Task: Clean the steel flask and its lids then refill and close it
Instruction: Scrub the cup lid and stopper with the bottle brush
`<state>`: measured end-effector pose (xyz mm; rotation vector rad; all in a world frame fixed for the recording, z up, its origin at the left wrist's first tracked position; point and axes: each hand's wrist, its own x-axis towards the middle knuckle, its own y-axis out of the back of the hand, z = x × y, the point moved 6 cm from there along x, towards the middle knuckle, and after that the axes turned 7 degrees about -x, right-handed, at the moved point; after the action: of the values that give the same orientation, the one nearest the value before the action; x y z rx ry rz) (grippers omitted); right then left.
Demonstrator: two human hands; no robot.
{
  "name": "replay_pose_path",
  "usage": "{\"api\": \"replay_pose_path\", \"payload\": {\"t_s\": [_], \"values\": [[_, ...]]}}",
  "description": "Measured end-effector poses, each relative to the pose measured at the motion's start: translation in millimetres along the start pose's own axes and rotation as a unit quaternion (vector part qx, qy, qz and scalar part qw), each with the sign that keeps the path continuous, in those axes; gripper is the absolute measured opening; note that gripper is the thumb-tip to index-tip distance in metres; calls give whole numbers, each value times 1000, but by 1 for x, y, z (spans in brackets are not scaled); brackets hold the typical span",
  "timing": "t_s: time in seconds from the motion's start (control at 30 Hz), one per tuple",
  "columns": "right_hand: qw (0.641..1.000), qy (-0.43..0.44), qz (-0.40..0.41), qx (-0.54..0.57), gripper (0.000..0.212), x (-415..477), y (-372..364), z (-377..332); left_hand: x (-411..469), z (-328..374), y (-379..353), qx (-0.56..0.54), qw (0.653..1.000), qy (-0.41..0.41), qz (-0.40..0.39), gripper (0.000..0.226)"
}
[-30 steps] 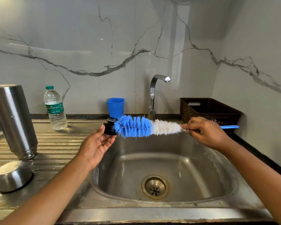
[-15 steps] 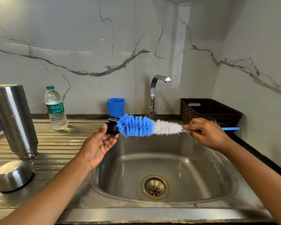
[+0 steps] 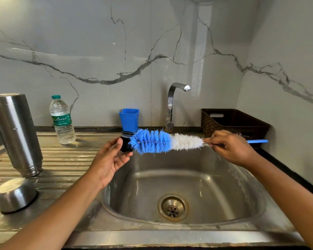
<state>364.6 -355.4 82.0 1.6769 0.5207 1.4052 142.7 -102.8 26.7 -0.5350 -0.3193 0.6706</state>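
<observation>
Over the sink, my left hand (image 3: pixel 109 158) holds a small black inner lid (image 3: pixel 125 142) between thumb and fingers. My right hand (image 3: pixel 229 147) grips the thin handle of a blue and white bottle brush (image 3: pixel 163 141), and the brush's blue tip presses against the lid. The steel flask (image 3: pixel 16 134) stands upside down on the draining board at the left. Its steel cup lid (image 3: pixel 14 194) lies upside down in front of it.
A steel sink (image 3: pixel 184 188) with a drain sits below my hands, its tap (image 3: pixel 172 103) off behind. A plastic water bottle (image 3: pixel 62 120) and a blue holder (image 3: pixel 129 120) stand at the wall. A dark basket (image 3: pixel 233 123) sits at the right corner.
The brush and the black lid have shifted very slightly right and down, the brush tip working against the lid. Nothing else has moved.
</observation>
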Motion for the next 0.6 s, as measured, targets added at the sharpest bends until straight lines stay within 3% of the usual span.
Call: {"api": "replay_pose_path", "payload": {"t_s": [0.07, 0.23, 0.33, 0.6], "values": [[1000, -4, -2, -7, 28, 0, 0, 2, 1, 2, 0, 22, 1000, -8, 2, 69], [1000, 8, 9, 8, 29, 1, 6, 4, 1, 2, 2, 33, 999, 19, -25, 70], [1000, 7, 20, 18, 29, 1, 10, 9, -3, -3, -1, 41, 996, 65, -53, 47], [1000, 15, 17, -4, 29, -1, 8, 5, 3, -8, 4, 34, 998, 50, -6, 36]]}}
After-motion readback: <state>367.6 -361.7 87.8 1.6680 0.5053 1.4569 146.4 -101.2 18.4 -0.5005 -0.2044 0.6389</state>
